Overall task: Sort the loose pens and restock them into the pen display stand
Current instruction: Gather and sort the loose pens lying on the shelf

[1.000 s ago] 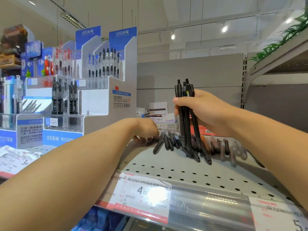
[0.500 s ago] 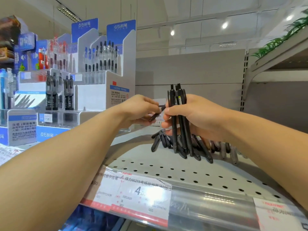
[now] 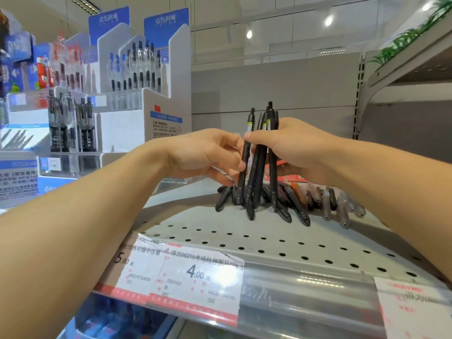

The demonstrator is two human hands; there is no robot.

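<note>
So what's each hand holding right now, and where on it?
Right hand grips the bundle of black pens around its upper half. Left hand pinches one pen's middle.

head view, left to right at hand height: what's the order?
pen display stand → left hand → bundle of black pens upright in the right hand → loose clear pens lying on the perforated shelf.

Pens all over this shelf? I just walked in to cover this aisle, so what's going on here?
A person is gathering loose pens off the perforated shelf. The right hand holds an upright bundle of black pens in its grip, tips toward the shelf. The left hand pinches one black pen at the bundle's edge. More loose pens lie behind them. The pen display stand sits to the left, partly stocked.
</note>
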